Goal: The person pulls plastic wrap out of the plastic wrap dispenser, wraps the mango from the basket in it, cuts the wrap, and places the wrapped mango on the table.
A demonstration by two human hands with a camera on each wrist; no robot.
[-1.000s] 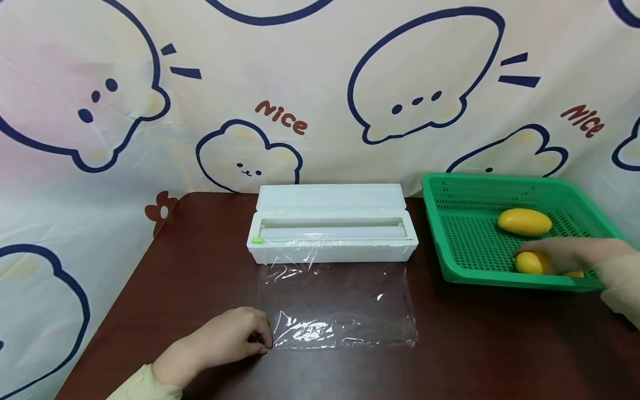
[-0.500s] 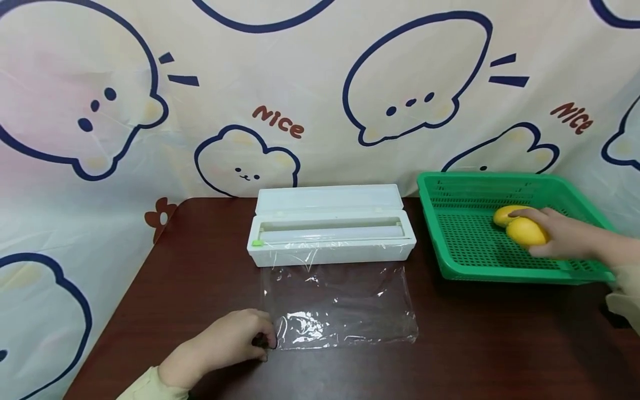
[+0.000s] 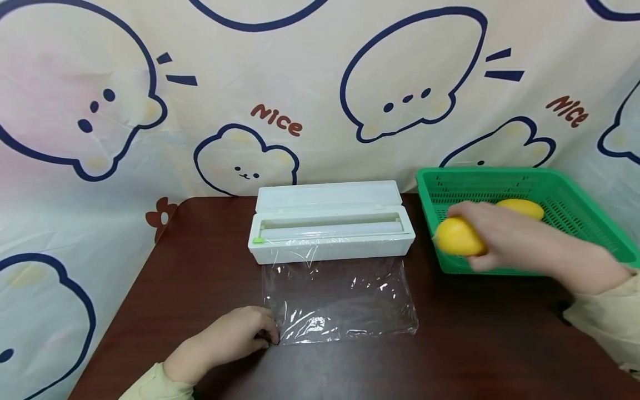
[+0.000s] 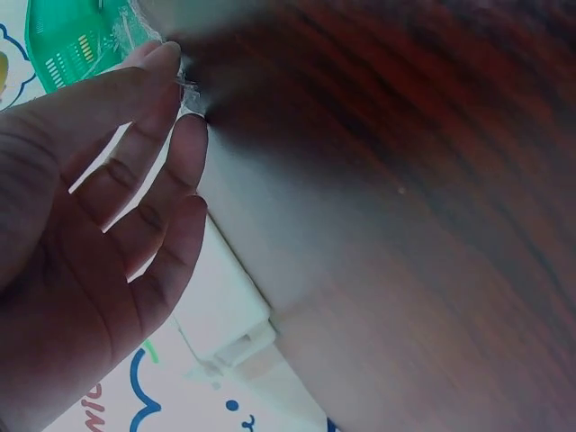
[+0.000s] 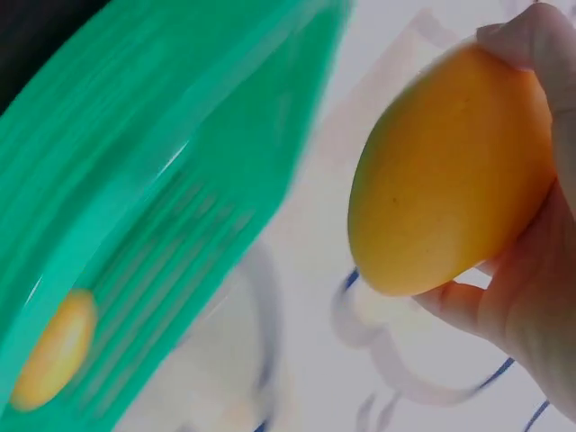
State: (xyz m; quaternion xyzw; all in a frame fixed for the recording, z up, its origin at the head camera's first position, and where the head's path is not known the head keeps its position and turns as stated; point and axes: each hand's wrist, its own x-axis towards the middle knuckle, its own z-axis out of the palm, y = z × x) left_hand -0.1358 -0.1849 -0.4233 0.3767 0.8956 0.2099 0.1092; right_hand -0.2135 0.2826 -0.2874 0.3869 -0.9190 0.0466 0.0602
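Note:
My right hand (image 3: 505, 236) grips a smooth yellow mango (image 3: 457, 236) over the left part of the green basket (image 3: 435, 222). In the right wrist view the oval mango (image 5: 450, 171) sits between thumb and curled fingers. Another mango (image 3: 522, 208) lies in the basket, partly behind the right hand. My left hand (image 3: 237, 336) is low on the table, pinching the near left corner of a clear sheet of plastic wrap (image 3: 345, 300). The left wrist view shows crinkled film (image 4: 189, 94) at the thumb and fingertips. The sheet runs out from an open white wrap dispenser (image 3: 330, 253).
A roll of wrap (image 3: 330, 230) lies inside the dispenser, whose lid (image 3: 327, 197) is tipped back. A small green slider (image 3: 258, 240) sits at its left front. Behind the dark brown table (image 3: 210, 266) hangs a cartoon-printed cloth (image 3: 320, 72).
My right hand has taken the mango from the basket's floor, lifted it and carried it left towards the basket's left side. The left hand has stayed at the wrap's corner.

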